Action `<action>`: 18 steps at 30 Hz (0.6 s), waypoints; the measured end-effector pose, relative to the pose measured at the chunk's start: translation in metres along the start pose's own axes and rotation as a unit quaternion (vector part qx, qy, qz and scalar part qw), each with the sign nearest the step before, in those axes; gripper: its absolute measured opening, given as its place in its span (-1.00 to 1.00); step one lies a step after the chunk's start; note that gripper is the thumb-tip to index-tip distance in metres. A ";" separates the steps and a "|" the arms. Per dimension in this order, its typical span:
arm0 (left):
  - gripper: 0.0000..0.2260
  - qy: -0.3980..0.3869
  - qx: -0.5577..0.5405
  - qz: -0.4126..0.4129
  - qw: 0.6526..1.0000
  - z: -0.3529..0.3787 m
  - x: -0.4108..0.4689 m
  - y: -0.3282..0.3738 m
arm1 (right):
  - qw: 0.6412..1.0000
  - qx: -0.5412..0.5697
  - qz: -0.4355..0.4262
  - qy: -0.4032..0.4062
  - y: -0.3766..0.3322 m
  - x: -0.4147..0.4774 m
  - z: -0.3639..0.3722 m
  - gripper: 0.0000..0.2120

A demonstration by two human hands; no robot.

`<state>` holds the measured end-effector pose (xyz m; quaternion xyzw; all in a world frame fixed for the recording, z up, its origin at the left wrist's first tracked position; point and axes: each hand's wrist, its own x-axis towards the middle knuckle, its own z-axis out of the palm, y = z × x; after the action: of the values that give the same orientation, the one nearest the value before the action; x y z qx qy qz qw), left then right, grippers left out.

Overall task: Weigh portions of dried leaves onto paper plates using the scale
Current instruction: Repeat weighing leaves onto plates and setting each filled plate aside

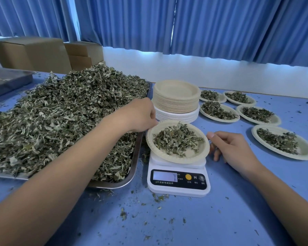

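On the blue table (220, 219), the plate (194, 154) on the scale (178, 191) was rim-pinched by the right hand (233, 148), the grip of the left hand (140, 116) hidden; level lifting was judged next.

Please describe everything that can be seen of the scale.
The scale is small, white and looks like plastic. Its dark front panel has a lit display showing what looks like 7, a yellow round button and a mark M. It stands flat on the blue table, just right of the tray. A plate of leaves sits on its platform and hides most of it. The right hand holds the plate's rim; whether it touches the scale I cannot tell.
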<state>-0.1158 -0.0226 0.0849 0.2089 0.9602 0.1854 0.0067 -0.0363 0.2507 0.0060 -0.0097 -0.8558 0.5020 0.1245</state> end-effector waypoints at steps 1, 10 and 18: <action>-0.84 -0.004 -0.002 0.000 1.000 0.004 0.001 0.000 | 1.000 0.018 0.006 -0.003 -0.002 -0.001 0.000 -0.74; -0.81 -0.014 -0.075 -0.008 0.997 0.023 0.017 0.024 | 0.996 0.044 0.066 0.046 -0.010 0.013 -0.026 -0.95; -0.80 -0.011 -0.086 -0.025 0.996 0.077 0.070 0.106 | 0.940 -0.328 0.059 0.067 0.023 0.060 -0.097 -0.85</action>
<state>-0.1304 0.1218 0.0555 0.1850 0.9456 0.2647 0.0400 -0.0753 0.3538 0.0430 -0.1336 -0.9607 0.1981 0.1413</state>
